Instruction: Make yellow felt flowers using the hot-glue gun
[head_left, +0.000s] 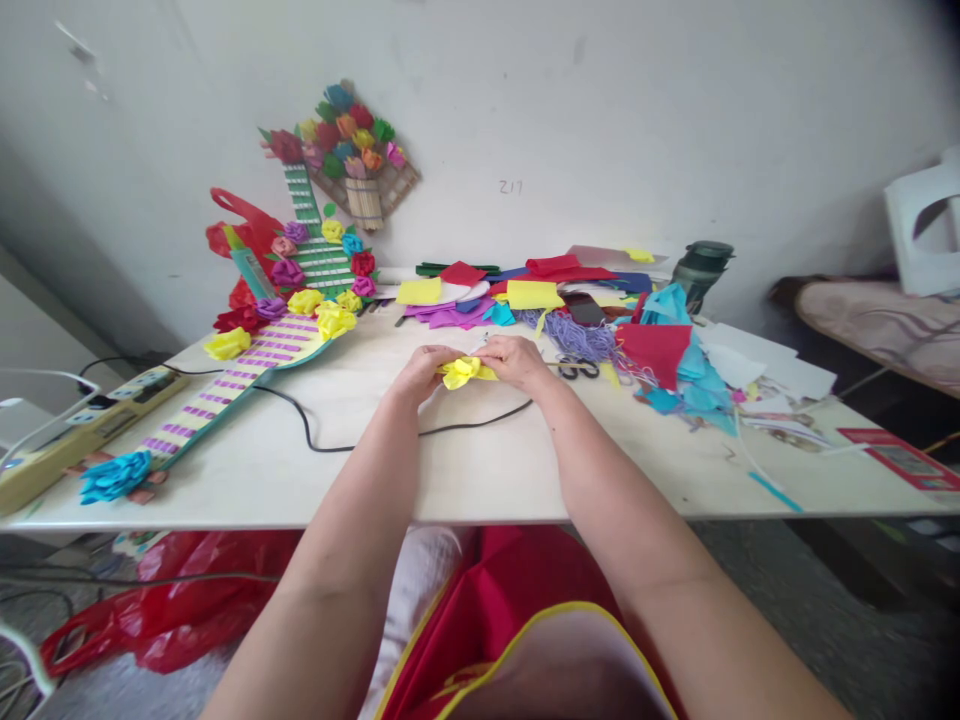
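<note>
Above the middle of the white table (480, 480), my left hand (429, 370) and my right hand (517, 360) are closed on a yellow paper flower (463, 373), one on each side of it. Its ruffled petals show between my fingers; the fingertips are partly hidden. A thin yellowish strip or stick sticks out past my right hand toward black-handled scissors (581, 369) lying on the table. Below my hands, a black cable (465, 427) crosses the tabletop.
At left stands a guitar-shaped craft (247, 360) with paper flowers, near a power strip (112, 420). Coloured paper sheets (480, 300), purple shreds (574, 335) and blue scraps (709, 375) lie along the back and right. A dark bottle (701, 272) stands by the wall.
</note>
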